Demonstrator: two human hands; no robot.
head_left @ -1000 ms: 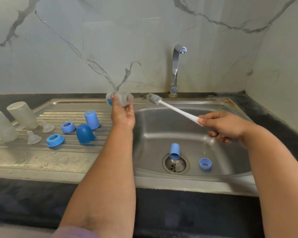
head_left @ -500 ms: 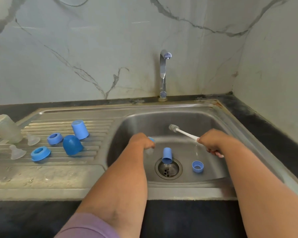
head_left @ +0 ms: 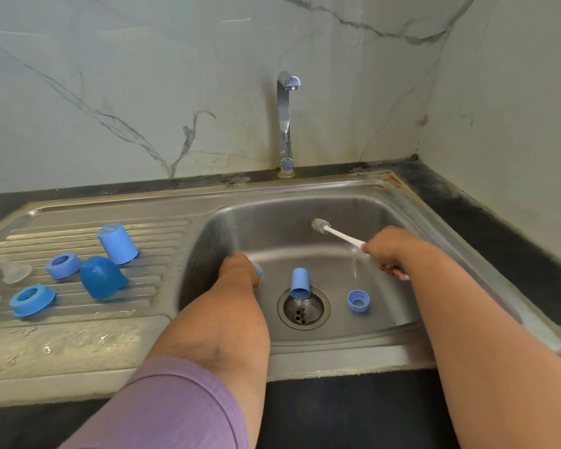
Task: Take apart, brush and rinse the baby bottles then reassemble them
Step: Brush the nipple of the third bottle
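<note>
While my left hand grips a mostly hidden bottle part at the basin's 9 o'clock, my right hand clamps the brush, bristles toward 10 o'clock.

Both forearms reach forward and down, bare from the elbow on; the left upper arm wears a purple sleeve. The left hand is seen from the back, knuckles up, its fingers curled under and out of sight around a small part with a blue edge, barely visible. The right hand is set higher and to the right, fingers wrapped around the white handle of a brush that points up and to the left.
</note>
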